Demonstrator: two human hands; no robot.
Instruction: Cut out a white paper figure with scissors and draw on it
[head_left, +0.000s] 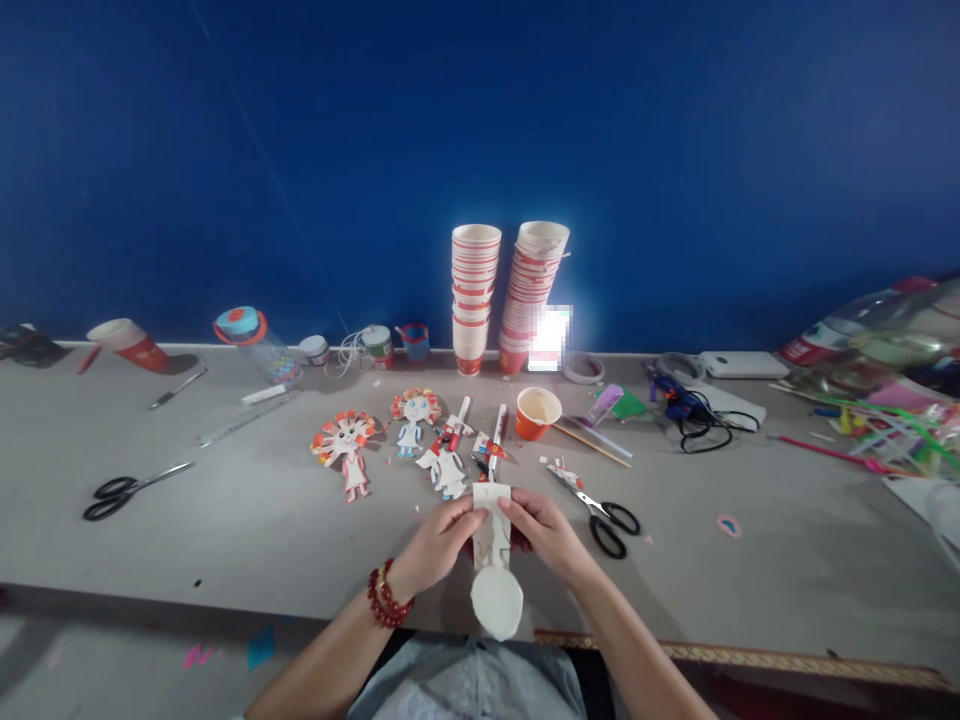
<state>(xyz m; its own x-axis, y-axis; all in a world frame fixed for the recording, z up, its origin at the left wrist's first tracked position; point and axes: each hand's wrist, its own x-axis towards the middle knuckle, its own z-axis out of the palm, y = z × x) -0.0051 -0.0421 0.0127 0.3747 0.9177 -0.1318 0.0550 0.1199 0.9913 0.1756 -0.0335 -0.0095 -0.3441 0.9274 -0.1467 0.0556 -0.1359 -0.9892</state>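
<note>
Between both hands I hold a white paper cutout (pixel 492 535) with a round white disc (pixel 497 603) at its lower end, close to my body. My left hand (pixel 442 540) pinches its left edge, and a red bead bracelet circles that wrist. On the opposite edge, my right hand (pixel 546 532) grips with thumb and fingers. Just beyond lie a small white paper figure (pixel 448 473) and a marker (pixel 498 435). Two finished-looking paper dolls, one with a red dress (pixel 354 470) and one in blue (pixel 409 435), lie to the left. Black-handled scissors (pixel 606 520) rest right of my right hand.
Two tall stacks of paper cups (pixel 471 300) stand against the blue wall. An orange cup (pixel 537 413) stands in front of them. Other scissors (pixel 124 492) and a clear bottle (pixel 255 345) are at left. A glue gun (pixel 675 392) and a pile of straws (pixel 885 430) occupy the right.
</note>
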